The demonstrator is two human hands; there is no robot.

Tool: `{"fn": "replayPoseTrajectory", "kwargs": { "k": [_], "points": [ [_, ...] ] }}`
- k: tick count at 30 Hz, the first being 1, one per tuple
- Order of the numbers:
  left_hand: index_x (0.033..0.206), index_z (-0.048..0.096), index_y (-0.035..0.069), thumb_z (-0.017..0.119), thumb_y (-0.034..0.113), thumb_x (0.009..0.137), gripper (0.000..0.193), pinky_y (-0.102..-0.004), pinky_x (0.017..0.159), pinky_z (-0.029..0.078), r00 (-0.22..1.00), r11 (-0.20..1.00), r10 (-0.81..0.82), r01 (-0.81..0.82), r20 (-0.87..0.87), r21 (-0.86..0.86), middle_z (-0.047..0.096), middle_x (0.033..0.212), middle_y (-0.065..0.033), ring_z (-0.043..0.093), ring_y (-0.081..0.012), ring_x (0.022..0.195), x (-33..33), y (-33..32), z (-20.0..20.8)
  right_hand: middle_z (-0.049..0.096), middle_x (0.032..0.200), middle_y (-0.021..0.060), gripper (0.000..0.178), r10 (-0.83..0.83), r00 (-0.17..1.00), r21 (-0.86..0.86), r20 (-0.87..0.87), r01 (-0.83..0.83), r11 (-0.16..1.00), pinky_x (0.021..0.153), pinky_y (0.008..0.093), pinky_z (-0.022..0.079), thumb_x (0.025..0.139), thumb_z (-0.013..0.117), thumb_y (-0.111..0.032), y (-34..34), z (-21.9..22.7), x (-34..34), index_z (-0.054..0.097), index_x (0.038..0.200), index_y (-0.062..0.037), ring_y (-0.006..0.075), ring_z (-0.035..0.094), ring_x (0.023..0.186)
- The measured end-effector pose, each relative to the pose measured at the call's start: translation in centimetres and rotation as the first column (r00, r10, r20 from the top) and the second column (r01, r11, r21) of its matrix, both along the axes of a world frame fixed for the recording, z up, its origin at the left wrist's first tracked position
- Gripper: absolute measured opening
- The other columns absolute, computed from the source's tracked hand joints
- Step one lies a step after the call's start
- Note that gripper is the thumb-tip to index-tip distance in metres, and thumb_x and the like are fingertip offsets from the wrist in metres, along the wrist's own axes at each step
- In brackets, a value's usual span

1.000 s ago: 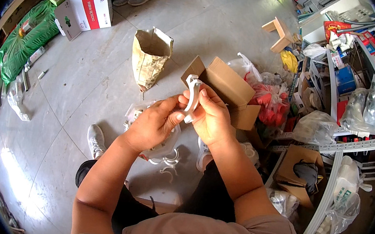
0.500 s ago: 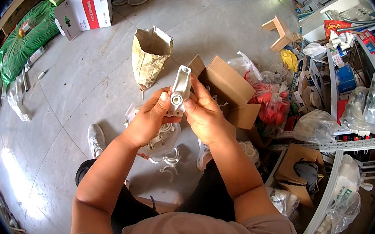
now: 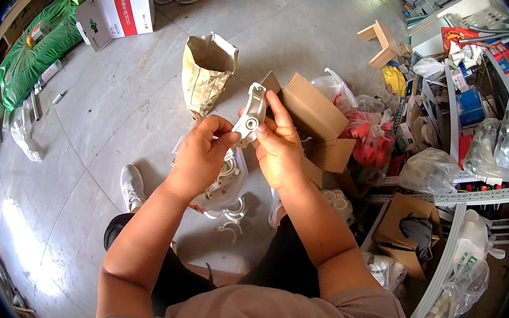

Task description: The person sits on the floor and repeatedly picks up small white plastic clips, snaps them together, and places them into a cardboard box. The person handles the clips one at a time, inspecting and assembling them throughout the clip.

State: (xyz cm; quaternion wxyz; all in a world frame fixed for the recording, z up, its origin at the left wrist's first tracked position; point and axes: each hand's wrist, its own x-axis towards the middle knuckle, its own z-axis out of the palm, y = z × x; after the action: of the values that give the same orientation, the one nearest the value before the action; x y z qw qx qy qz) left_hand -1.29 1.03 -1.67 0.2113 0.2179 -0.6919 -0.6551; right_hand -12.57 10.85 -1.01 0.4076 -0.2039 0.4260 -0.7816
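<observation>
A white plastic pipe clamp point(image 3: 250, 118) is held up between my two hands, tilted with its curved upper end leaning right. My left hand point(image 3: 201, 150) pinches its lower end between thumb and fingers. Around its right side my right hand point(image 3: 278, 152) is closed, the thumb near the round boss and the index finger stretched up along the edge. Below them, partly hidden by my left hand, lies a clear plastic bag point(image 3: 233, 185) of white fittings. Loose white curved clamp pieces point(image 3: 233, 209) rest on the floor beside it.
A worn paper sack point(image 3: 203, 82) stands open ahead. An open cardboard box point(image 3: 312, 109) is to the right, next to a bag of red parts point(image 3: 368, 137). Metal shelving point(image 3: 439, 290) with bags and boxes lines the right side. A red and white carton point(image 3: 125, 6) sits far left.
The clamp has turned in my hands, and its curved inner side now shows more. My left hand has shifted down to its lower end.
</observation>
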Motion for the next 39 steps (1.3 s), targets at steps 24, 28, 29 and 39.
{"fn": "replayPoseTrajectory", "kwargs": {
  "k": [24,28,29,39],
  "points": [
    [0.080,0.061,0.004,0.064,0.004,0.072,0.009,-0.0293,0.061,0.044,0.997,0.993,-0.043,0.036,-0.063,-0.109,0.058,0.075,-0.0095,0.057,-0.0203,0.067,0.1,0.6,0.3,0.043,0.124,0.0160,0.049,0.062,0.998,-0.159,0.026,-0.058,0.986,0.097,0.0403,0.031,0.090,0.039,-0.021,-0.1,0.3,0.9,0.021,0.135,-0.0150,0.0271,0.042,0.115],
    [0.080,0.060,0.007,0.063,0.008,0.071,0.009,-0.0337,0.062,0.046,0.996,0.757,-0.015,0.071,0.091,-0.650,0.057,0.075,-0.0076,0.057,-0.0241,0.070,0.5,0.7,1.6,0.048,0.119,0.0152,0.059,0.106,0.989,-0.133,0.099,-0.092,0.987,0.095,0.0386,0.033,0.086,0.049,-0.027,0.3,0.3,0.6,0.021,0.134,-0.0078,0.0247,0.045,0.111],
    [0.079,0.059,0.007,0.063,0.009,0.070,0.009,-0.0348,0.062,0.046,0.994,0.723,0.015,0.065,0.109,-0.687,0.057,0.075,-0.0072,0.056,-0.0249,0.071,0.4,0.9,1.6,0.049,0.116,0.0149,0.060,0.083,0.996,-0.048,0.013,-0.082,0.995,0.094,0.0383,0.034,0.085,0.052,-0.024,0.3,0.5,0.6,0.022,0.134,-0.0070,0.0244,0.047,0.109],
    [0.091,0.051,0.003,0.068,0.015,0.071,0.029,-0.0362,0.068,0.045,0.996,0.960,-0.076,0.083,0.034,-0.266,0.058,0.085,-0.0121,0.055,-0.0315,0.081,0.3,0.4,1.2,0.053,0.109,0.0112,0.048,0.108,0.993,0.016,0.042,-0.108,0.994,0.082,0.0284,0.044,0.083,0.048,-0.005,0.4,1.8,0.9,0.033,0.128,-0.0026,0.0152,0.053,0.098]
  ]
}}
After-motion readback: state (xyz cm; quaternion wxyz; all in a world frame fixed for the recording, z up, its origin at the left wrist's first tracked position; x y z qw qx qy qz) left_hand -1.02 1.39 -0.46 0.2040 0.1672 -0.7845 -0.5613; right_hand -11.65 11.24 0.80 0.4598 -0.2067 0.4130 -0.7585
